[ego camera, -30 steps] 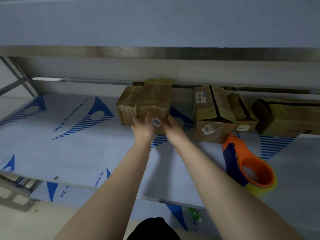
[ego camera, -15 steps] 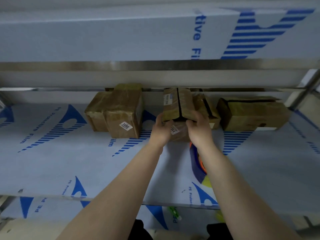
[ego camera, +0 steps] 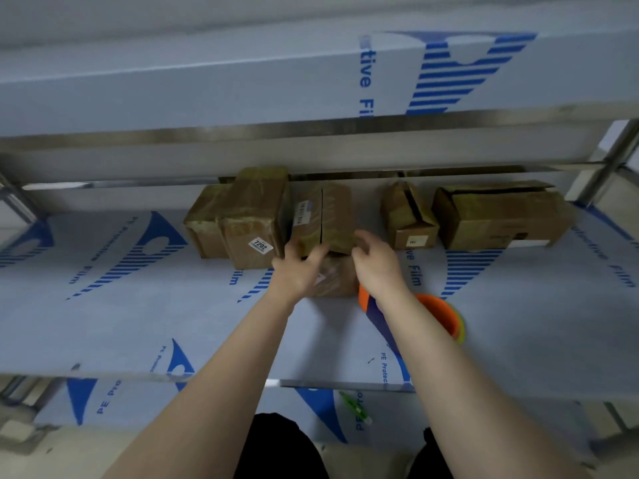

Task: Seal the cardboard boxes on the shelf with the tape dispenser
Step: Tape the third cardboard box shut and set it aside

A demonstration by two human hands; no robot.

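So, biggest first: the shelf (ego camera: 138, 323) is covered in blue-printed film, with lots of bare room on its left half and along the whole near strip up to its front edge. The upper shelf (ego camera: 207, 81) hangs low over the far row, so there's not much headroom above the boxes.

All the boxes sit along the far edge. The long box (ego camera: 501, 219) is far right, close to a steel post. The 7202 box (ego camera: 256, 209) is left of centre, with the left box (ego camera: 204, 223) tucked against its left side. The middle box (ego camera: 332, 216) is snug against the 7202 box's right side, seam running near to far down its top. A bare gap separates it from the small box (ego camera: 404, 216) on its right.

The dispenser (ego camera: 441, 312), orange and blue, lies on the shelf near and right of the middle box, half hidden under the right forearm. Nobody's touching it.

Now the hands. The left hand (ego camera: 295, 274) is spread wide over the middle box's near left corner, fingers up its left side and thumb along the near top edge, gripping it. The right hand (ego camera: 378, 267) is at the near right corner with fingers loosely curled, touching the cardboard. It's blurry, so I can't tell if it's actually clamping or just resting there.
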